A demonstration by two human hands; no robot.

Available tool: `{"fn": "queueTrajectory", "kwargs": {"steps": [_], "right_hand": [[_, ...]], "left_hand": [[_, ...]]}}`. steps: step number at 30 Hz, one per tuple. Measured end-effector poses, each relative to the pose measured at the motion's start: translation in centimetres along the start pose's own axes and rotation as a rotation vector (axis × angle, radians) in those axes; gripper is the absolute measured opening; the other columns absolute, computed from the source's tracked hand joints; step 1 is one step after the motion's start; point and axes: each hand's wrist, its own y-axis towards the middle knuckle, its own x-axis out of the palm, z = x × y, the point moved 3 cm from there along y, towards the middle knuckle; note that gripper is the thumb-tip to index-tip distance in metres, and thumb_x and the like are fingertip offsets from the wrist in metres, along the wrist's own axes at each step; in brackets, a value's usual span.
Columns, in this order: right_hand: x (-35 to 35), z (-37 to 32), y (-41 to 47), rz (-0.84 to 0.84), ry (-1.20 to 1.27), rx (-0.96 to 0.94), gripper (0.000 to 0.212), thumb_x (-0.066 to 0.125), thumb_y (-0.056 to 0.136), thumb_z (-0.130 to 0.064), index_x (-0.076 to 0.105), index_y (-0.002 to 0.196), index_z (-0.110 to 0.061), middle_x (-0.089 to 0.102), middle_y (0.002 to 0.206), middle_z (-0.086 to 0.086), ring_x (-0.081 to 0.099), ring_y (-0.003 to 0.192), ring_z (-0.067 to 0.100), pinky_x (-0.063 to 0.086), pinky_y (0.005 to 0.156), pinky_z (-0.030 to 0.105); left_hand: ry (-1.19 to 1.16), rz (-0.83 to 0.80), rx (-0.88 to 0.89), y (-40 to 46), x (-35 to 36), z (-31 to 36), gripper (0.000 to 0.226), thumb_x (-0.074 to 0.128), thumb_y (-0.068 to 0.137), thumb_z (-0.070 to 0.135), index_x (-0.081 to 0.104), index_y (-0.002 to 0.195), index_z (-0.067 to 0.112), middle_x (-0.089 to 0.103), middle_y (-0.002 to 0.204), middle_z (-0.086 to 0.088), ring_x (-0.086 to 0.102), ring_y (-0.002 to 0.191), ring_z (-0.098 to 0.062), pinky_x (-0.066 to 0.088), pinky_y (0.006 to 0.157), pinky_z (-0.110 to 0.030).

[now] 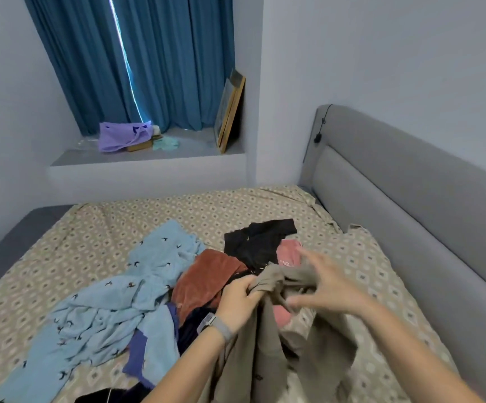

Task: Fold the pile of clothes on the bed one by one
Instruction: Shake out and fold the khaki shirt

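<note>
Now the left hand [237, 301] grip clenches the khaki garment [265, 344]; right hand [327, 282] released beside it.

Blue curtains [148, 59] hang over a recessed window ledge [148, 158], with a thin strip of light showing where they meet. On the ledge, near its left end, lies a purple bag [121, 136] with a small brown box [140, 146] just beside it and a pale green cloth [164, 143] to the right. At the ledge's right end a framed picture [230, 110] leans against the side wall. A grey padded headboard [410, 181] runs along the right wall, and a thin black cable [318, 132] hangs over its far corner.
</note>
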Motion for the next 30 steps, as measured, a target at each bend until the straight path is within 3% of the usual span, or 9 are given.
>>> {"fn": "queueTrajectory", "kwargs": {"steps": [6, 8, 11, 14, 16, 19, 21, 25, 30], "right_hand": [[1.7, -3.3, 0.4, 0.072, 0.582, -0.138, 0.032, 0.062, 0.089, 0.002, 0.066, 0.109, -0.024, 0.069, 0.104, -0.017, 0.061, 0.099, -0.011, 0.043, 0.088, 0.012], [0.5, -2.7, 0.4, 0.137, 0.862, -0.067, 0.032, 0.057, 0.09, 0.007, 0.066, 0.106, -0.02, 0.074, 0.095, -0.014, 0.065, 0.092, -0.005, 0.046, 0.083, 0.014], [0.3, -2.1, 0.6, 0.078, 1.271, 0.039, 0.027, 0.066, 0.077, -0.007, 0.064, 0.103, -0.01, 0.075, 0.087, 0.0, 0.071, 0.081, 0.011, 0.056, 0.071, 0.023], [0.4, -2.6, 0.9, 0.086, 1.466, 0.123, 0.027, 0.06, 0.083, -0.014, 0.063, 0.109, -0.008, 0.074, 0.097, 0.009, 0.072, 0.083, 0.017, 0.06, 0.075, 0.031], [0.4, -3.3, 1.0, 0.083, 1.532, 0.136, 0.022, 0.052, 0.091, -0.011, 0.063, 0.109, -0.006, 0.074, 0.097, 0.012, 0.072, 0.082, 0.019, 0.059, 0.076, 0.033], [0.1, -4.3, 0.9, 0.026, 1.592, 0.104, 0.048, 0.079, 0.072, -0.021, 0.062, 0.114, -0.002, 0.074, 0.092, 0.014, 0.073, 0.08, 0.022, 0.061, 0.069, 0.034], [-0.2, -4.7, 0.7, -0.045, 1.64, 0.103, 0.093, 0.1, 0.036, -0.031, 0.064, 0.117, -0.002, 0.071, 0.104, 0.019, 0.072, 0.088, 0.027, 0.06, 0.07, 0.037], [-2.4, -5.0, 0.1, -0.11, 1.761, 0.031, 0.077, 0.101, 0.024, -0.032, 0.078, 0.092, -0.003, 0.072, 0.103, 0.019, 0.073, 0.089, 0.026, 0.06, 0.067, 0.037], [-5.5, -1.8, -0.4, 0.126, 1.768, -0.036, 0.043, 0.083, 0.043, -0.033, 0.081, 0.08, -0.011, 0.075, 0.095, 0.009, 0.073, 0.084, 0.017, 0.06, 0.063, 0.03]], "left_hand": [[-0.486, 0.043, 0.194, 0.2, -2.0, 9.1, 0.022, 0.07, 0.072, 0.015, 0.06, 0.092, 0.015, 0.061, 0.086, 0.008, 0.057, 0.079, -0.003, 0.046, 0.074, -0.016], [-0.612, 0.115, 0.065, 0.6, -3.7, 7.6, 0.033, 0.071, 0.081, 0.012, 0.058, 0.112, 0.013, 0.059, 0.107, 0.0, 0.059, 0.093, -0.005, 0.047, 0.081, -0.015], [-0.174, 0.218, -0.326, 0.2, -4.1, -0.2, 0.036, 0.063, 0.087, 0.012, 0.055, 0.123, 0.015, 0.051, 0.121, -0.004, 0.056, 0.096, -0.01, 0.044, 0.083, -0.017], [0.065, -0.033, -0.662, -2.8, -1.5, -5.8, 0.017, 0.042, 0.091, 0.001, 0.058, 0.093, -0.004, 0.064, 0.109, -0.027, 0.056, 0.075, -0.026, 0.049, 0.074, -0.039], [0.041, -0.337, -0.726, -4.9, 1.2, -6.5, 0.024, 0.038, 0.094, -0.001, 0.054, 0.077, 0.002, 0.067, 0.073, -0.007, 0.051, 0.061, -0.017, 0.046, 0.057, -0.024], [-0.107, -0.579, -0.774, -6.4, 4.4, -7.0, 0.03, 0.064, 0.088, 0.023, 0.058, 0.113, 0.007, 0.06, 0.09, 0.006, 0.055, 0.078, -0.002, 0.046, 0.069, -0.006], [-0.362, -0.535, -0.779, -5.7, 5.8, -8.4, 0.086, 0.076, 0.078, 0.046, 0.028, 0.145, 0.024, 0.052, 0.13, 0.011, 0.055, 0.112, -0.005, 0.05, 0.092, -0.019], [-0.469, -0.48, -0.502, -3.6, 6.0, -5.7, 0.046, 0.061, 0.094, 0.022, 0.033, 0.128, 0.036, 0.051, 0.127, 0.017, 0.054, 0.106, 0.008, 0.048, 0.085, -0.014], [-0.531, 0.062, -0.369, -1.0, 3.0, -5.9, 0.02, 0.07, 0.085, 0.019, 0.064, 0.104, 0.017, 0.067, 0.112, -0.015, 0.063, 0.107, -0.027, 0.05, 0.093, -0.034]]}}
